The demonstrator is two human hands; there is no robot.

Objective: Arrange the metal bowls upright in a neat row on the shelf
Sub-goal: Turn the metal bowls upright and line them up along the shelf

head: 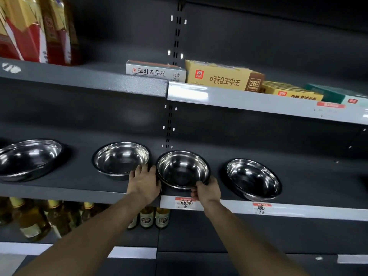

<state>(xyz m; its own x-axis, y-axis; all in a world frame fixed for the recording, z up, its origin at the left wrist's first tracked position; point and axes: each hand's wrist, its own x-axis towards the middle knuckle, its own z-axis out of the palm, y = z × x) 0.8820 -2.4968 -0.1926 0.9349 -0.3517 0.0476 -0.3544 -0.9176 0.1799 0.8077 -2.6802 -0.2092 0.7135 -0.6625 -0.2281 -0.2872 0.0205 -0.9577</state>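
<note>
Both hands grip the 3rd bowl [183, 169] at frame centre, left hand [144, 182] and right hand [207, 190] fingers closed on its rim; nudge it level, evenly spaced from its 2 neighbours

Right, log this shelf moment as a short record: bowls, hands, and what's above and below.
bowls: four metal bowls, all upright, in a row on the shelf
held bowl: third from left, at the shelf's front edge
left hand: against that bowl's left side
right hand: on its front rim, thumb over the edge
spacing: second bowl close to the held one; first bowl and fourth bowl farther apart
above: boxes
below: bottles
</note>
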